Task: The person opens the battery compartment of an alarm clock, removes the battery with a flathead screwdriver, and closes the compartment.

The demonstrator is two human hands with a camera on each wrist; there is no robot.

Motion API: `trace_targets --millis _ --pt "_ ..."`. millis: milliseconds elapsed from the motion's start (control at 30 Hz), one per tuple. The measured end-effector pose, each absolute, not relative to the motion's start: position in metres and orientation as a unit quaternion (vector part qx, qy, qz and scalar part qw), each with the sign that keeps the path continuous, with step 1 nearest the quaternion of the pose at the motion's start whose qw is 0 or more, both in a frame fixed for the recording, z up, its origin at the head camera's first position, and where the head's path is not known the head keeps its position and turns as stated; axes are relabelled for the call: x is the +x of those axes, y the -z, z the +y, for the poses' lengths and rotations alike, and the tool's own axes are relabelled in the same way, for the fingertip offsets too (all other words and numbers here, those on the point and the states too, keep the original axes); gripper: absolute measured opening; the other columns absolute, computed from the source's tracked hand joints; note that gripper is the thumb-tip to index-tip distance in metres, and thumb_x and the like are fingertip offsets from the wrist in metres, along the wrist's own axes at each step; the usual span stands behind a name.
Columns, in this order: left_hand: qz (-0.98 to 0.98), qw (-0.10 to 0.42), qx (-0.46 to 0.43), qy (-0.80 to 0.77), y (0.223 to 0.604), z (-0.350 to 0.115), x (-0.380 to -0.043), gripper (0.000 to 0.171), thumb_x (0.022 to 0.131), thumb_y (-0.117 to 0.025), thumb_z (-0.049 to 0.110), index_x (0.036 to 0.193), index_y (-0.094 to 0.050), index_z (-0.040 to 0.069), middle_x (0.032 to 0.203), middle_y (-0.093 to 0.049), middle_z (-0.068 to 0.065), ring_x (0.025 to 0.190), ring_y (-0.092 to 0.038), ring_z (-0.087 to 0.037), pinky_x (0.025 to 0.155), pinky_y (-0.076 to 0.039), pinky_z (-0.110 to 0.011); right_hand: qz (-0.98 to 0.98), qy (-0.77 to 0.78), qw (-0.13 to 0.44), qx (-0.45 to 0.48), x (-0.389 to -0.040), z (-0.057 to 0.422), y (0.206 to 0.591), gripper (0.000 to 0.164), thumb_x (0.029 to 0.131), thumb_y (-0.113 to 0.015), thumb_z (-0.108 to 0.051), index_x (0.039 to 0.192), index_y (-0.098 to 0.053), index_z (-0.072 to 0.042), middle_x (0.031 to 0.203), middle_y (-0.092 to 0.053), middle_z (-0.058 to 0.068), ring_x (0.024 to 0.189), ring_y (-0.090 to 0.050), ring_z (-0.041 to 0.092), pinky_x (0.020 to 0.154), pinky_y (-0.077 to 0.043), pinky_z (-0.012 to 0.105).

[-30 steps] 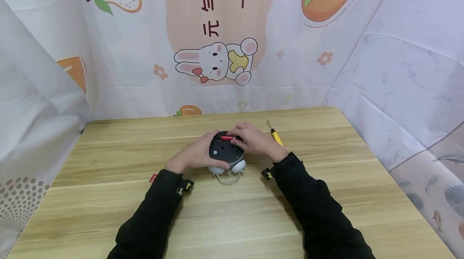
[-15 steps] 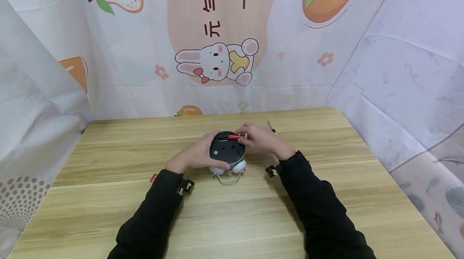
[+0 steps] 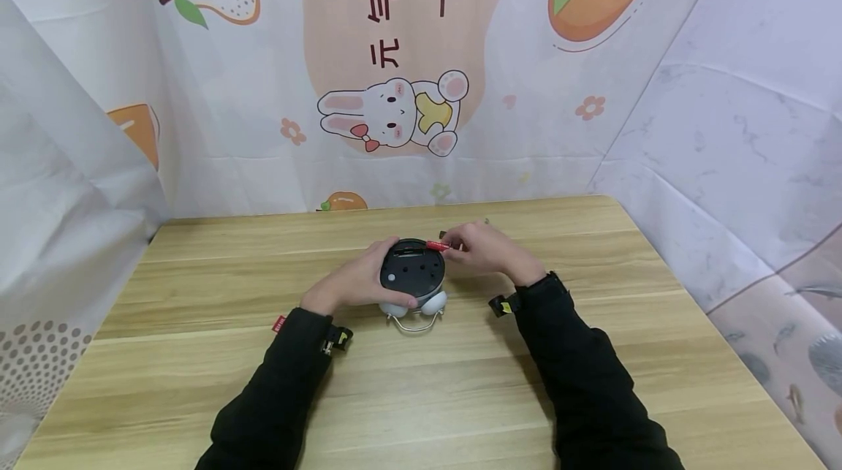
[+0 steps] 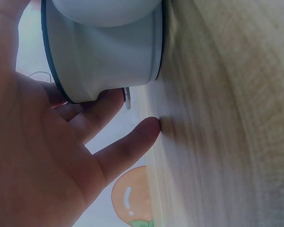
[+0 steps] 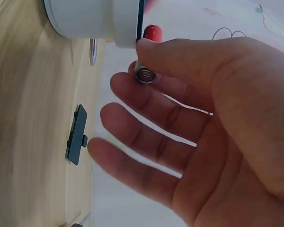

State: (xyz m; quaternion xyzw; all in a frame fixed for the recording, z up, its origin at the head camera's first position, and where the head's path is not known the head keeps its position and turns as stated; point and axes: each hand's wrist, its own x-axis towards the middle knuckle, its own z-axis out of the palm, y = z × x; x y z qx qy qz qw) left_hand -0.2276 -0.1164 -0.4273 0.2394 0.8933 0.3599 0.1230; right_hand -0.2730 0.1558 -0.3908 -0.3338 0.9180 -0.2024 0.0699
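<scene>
A white twin-bell alarm clock (image 3: 412, 273) lies on its face, its black back upward and its bells and wire handle toward me. Along the far part of that back runs an uncovered battery slot (image 3: 409, 251). My left hand (image 3: 355, 276) grips the clock's left side, thumb by a bell; in the left wrist view the white casing (image 4: 104, 56) sits within this hand. At the clock's upper right edge, my right hand (image 3: 487, 251) pinches a red battery (image 3: 437, 245) between thumb and fingers. The right wrist view shows the battery's metal end (image 5: 145, 74).
A small black battery cover (image 5: 76, 135) lies on the wooden table (image 3: 421, 397) beyond the clock. The right hand mostly hides a screwdriver, whose tip (image 3: 487, 221) shows behind it. Printed curtains (image 3: 263, 90) hang past the table's far edge.
My right hand has moved right, drawing the red battery from over the slot to the clock's edge. It now covers most of the yellow-handled screwdriver. My left hand keeps its grip on the clock.
</scene>
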Motion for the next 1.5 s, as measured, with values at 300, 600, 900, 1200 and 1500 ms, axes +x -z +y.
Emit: trace_targets --millis 300,600,900,1200,1500 --pt "0.894 0.119 0.240 -0.358 0.427 -0.117 -0.227 0.125 0.067 -0.088 0.062 0.161 -0.022 0.015 0.154 -0.037 -0.008 0.134 -0.043 -0.022 0.107 -0.040 -0.048 0.937 0.195 0.085 -0.276 -0.276 0.169 0.394 0.015 0.096 -0.071 -0.010 0.106 -0.076 -0.001 0.093 -0.069 0.006 0.081 -0.057 0.022 0.077 -0.046 0.038" --pt "0.891 0.118 0.245 -0.364 0.429 -0.117 -0.227 0.122 0.068 -0.090 0.059 0.161 -0.023 0.016 0.153 -0.038 -0.009 0.132 -0.044 -0.023 0.107 -0.041 -0.047 0.950 0.161 0.120 -0.240 -0.281 0.183 0.401 0.013 0.095 -0.072 -0.013 0.101 -0.076 -0.002 0.085 -0.066 0.005 0.074 -0.053 0.021 0.072 -0.045 0.035" --pt "0.891 0.121 0.242 -0.365 0.431 -0.117 -0.229 0.124 0.067 -0.089 0.060 0.161 -0.022 0.014 0.152 -0.038 -0.009 0.131 -0.044 -0.023 0.107 -0.041 -0.046 0.951 0.148 0.137 -0.233 -0.281 0.188 0.404 0.012 0.093 -0.073 -0.010 0.101 -0.076 -0.001 0.088 -0.068 0.006 0.073 -0.055 0.020 0.072 -0.047 0.034" --pt "0.888 0.117 0.247 -0.369 0.430 -0.117 -0.228 0.124 0.067 -0.089 0.061 0.160 -0.024 0.012 0.150 -0.040 -0.007 0.129 -0.046 -0.022 0.106 -0.042 -0.046 0.950 0.147 0.142 -0.234 -0.282 0.188 0.407 0.011 0.094 -0.072 -0.010 0.100 -0.076 -0.002 0.085 -0.066 0.005 0.069 -0.053 0.019 0.069 -0.045 0.033" --pt "0.890 0.119 0.246 -0.366 0.429 -0.117 -0.229 0.124 0.067 -0.089 0.061 0.161 -0.023 0.015 0.152 -0.038 -0.007 0.130 -0.045 -0.022 0.106 -0.042 -0.046 0.951 0.151 0.148 -0.226 -0.283 0.187 0.407 0.012 0.093 -0.073 -0.009 0.102 -0.074 -0.001 0.088 -0.067 0.007 0.072 -0.056 0.019 0.074 -0.049 0.036"
